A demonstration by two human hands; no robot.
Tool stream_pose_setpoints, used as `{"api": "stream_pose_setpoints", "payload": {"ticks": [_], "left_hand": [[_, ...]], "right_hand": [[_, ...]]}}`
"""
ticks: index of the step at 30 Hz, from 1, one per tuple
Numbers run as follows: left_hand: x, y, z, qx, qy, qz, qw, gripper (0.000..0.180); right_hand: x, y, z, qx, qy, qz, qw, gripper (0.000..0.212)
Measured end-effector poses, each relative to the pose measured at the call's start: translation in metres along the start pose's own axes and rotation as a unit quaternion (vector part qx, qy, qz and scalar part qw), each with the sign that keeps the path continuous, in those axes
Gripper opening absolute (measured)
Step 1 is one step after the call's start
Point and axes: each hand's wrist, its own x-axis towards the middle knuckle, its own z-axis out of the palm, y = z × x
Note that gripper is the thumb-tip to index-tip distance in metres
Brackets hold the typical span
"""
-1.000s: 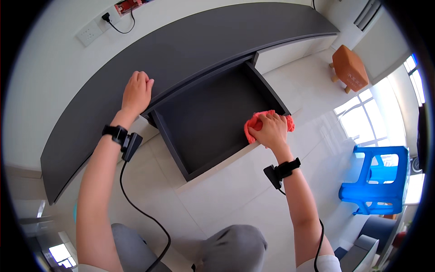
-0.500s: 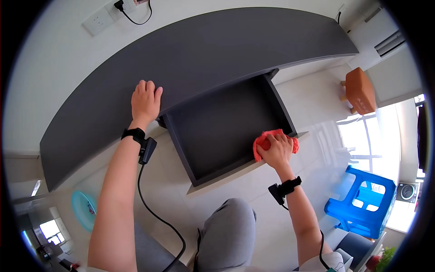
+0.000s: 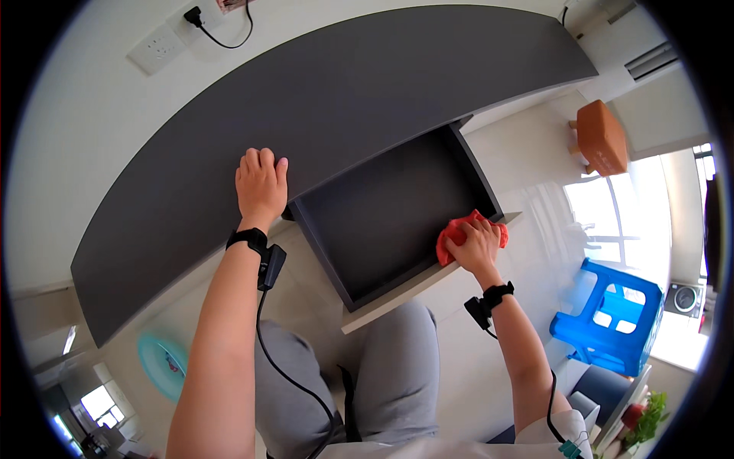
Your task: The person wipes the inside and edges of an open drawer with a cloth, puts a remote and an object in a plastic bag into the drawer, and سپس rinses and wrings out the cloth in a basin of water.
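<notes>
A drawer (image 3: 386, 206) with dark grey insides and a pale front panel is pulled out from under a long dark grey top (image 3: 367, 84). Nothing lies on the part of its bottom that shows. At the drawer's front right corner, my right hand (image 3: 479, 246) grips a red cloth (image 3: 451, 236) and presses it against the front rim. Part of the cloth is hidden under the fingers. My left hand (image 3: 261, 185) rests palm down on the grey top near its front edge, left of the drawer, holding nothing.
To the right stand a blue plastic stool (image 3: 612, 315) and a small orange-brown footstool (image 3: 601, 139) on shiny floor tiles. A turquoise basin (image 3: 160, 363) is at lower left. A black plug and cable (image 3: 195, 17) hang on the wall. Cords run from both wrist straps.
My view has shifted, so the drawer and cabinet sit differently in the picture. My right hand stays at the drawer's front right corner with the cloth, which is bunched differently. The left hand still rests on top.
</notes>
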Motion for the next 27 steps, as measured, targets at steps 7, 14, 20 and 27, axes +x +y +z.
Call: {"api": "stream_pose_setpoints", "payload": {"ticks": [7, 14, 20, 27], "left_hand": [[0.002, 0.004, 0.002, 0.020, -0.024, -0.003, 1.000, 0.024], [0.002, 0.006, 0.001, 0.016, -0.033, 0.001, 0.999, 0.025], [0.007, -0.008, -0.003, -0.055, -0.093, 0.028, 0.994, 0.026], [0.006, -0.005, -0.007, -0.064, -0.069, 0.036, 0.995, 0.026]], "right_hand": [[-0.002, 0.002, -0.001, 0.002, -0.023, 0.016, 1.000, 0.041], [-0.002, 0.001, -0.005, -0.024, -0.107, 0.038, 0.993, 0.043], [0.019, 0.010, 0.002, 0.028, -0.241, 0.098, 0.965, 0.039], [0.116, 0.037, 0.034, 0.244, -0.108, 0.255, 0.929, 0.043]]}}
